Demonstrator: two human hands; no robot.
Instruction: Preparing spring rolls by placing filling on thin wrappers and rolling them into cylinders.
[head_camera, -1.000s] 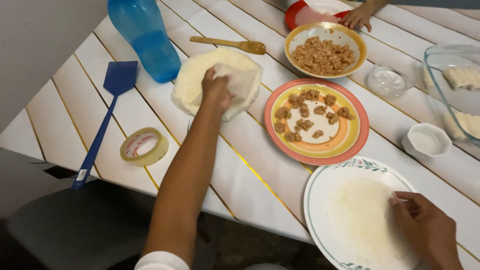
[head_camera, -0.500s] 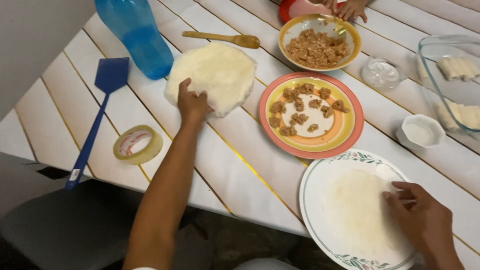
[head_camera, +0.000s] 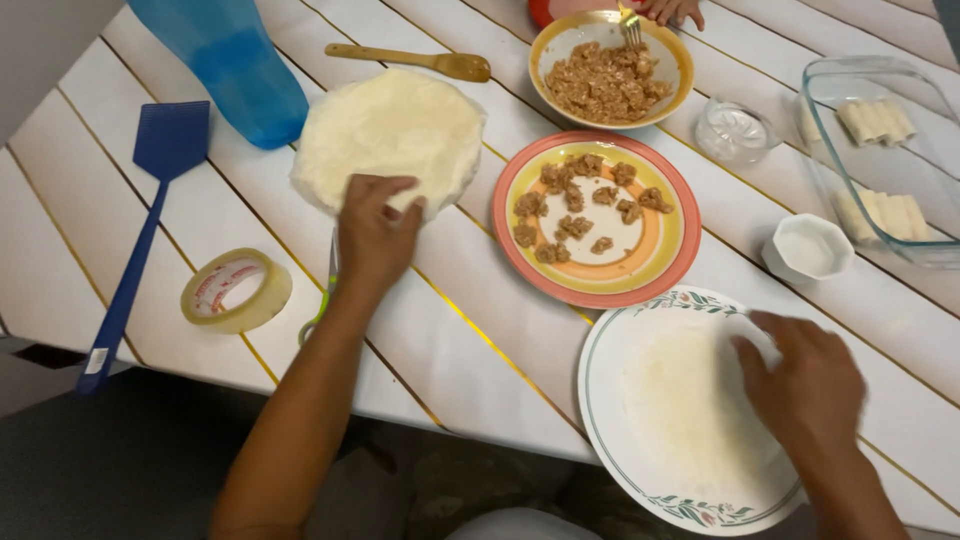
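left hand: my left hand (head_camera: 375, 235) is palm-down on the near edge of the round stack of thin white wrappers (head_camera: 390, 135), fingers spread a bit and lying flat on the top sheet. Can't really tell if I'm pinching a sheet or just pressing on it

stack: sits toward the far left of the white slatted table (head_camera: 480, 330), just in front of the blue plastic bottle (head_camera: 235, 65). The pile runs away from my fingertips toward the far edge, so the bulk of it lies beyond my fingers, not under my wrist

right hand: my right hand (head_camera: 805, 385) is over the right side of the white floral-rimmed plate (head_camera: 600, 400) by the near edge, fingers curled loosely together and touching the single pale wrapper (head_camera: 685, 410) spread on it. Bit blurry, so no idea if it's gripping

which hand is nearer: left is on the stack, right is well apart from it, with the orange-and-yellow rimmed plate of filling lumps (head_camera: 595, 215) in between

other stuff: tan bowl of minced filling (head_camera: 610, 70) at the far edge with somebody else's hand (head_camera: 670, 10) and a fork in it, wooden spoon (head_camera: 420, 62) beside it, glass dish of rolled-up pieces (head_camera: 880, 150) at the right edge, small white cup (head_camera: 808, 248) near it, roll of tape (head_camera: 235, 290) and blue fly swatter (head_camera: 140, 220) on the left side
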